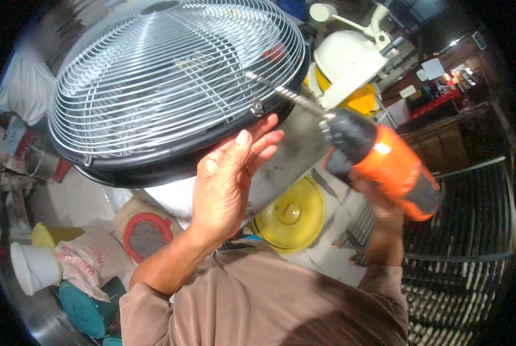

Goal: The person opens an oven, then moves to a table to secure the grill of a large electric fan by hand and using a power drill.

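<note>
"Fingers (266,139) of the left hand (226,164) first: how are they in the head view?"

"Loosely extended with the thumb up, gripping nothing that I can see. They lie just beside the black rim (171,151) of the caged fan (154,75); whether they press on it, I can't tell."

"And the right hand (379,199)?"

"Wrapped round the handle of the orange and black power drill (393,167), though a bit blurred. I can't make out whether a finger is on the trigger."

"Where's the fan, exactly?"

"Upper left and centre, in front of the person, its wire guard facing up. A small metal clip (258,108) sits at the rim, just above the left fingertips."

"Is the drill on that clip?"

"It doesn't look like it. The long bit (292,98) crosses the guard in this view, its tip past the clip, over the wires. Contact with them can't be judged."

"So which step is this?"

"My guess: lining up to work the clip's fastener, with the left hand ready to steady the rim. Next would call for bringing the tip back onto the fastener, squarely, with those fingers kept clear."
</note>
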{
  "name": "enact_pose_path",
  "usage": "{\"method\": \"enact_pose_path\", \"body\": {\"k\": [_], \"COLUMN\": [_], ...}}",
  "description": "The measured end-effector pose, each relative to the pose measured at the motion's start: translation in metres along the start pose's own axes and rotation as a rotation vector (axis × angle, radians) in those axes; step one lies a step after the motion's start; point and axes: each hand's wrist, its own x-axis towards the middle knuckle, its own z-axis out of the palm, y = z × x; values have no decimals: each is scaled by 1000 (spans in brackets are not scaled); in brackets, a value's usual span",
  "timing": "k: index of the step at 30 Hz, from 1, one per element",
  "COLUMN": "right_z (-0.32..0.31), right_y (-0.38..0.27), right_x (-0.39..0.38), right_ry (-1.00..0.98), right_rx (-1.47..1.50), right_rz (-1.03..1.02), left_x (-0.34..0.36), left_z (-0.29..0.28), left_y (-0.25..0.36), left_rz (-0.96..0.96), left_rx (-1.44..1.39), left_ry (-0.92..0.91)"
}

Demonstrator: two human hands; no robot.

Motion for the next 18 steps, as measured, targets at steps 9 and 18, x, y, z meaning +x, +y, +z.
{"method": "enact_pose_path", "body": {"k": [9,18], "right_z": [-19,-16], "right_y": [-109,-151], "right_x": [30,39], "right_ry": [-229,-248], "right_rx": [-446,-733], "right_rz": [-141,-153], "left_x": [0,-4], "left_z": [-23,-34], "left_y": [-21,-16], "left_rz": [216,200], "left_rx": [239,265], "left_ry": [-131,-190]}}
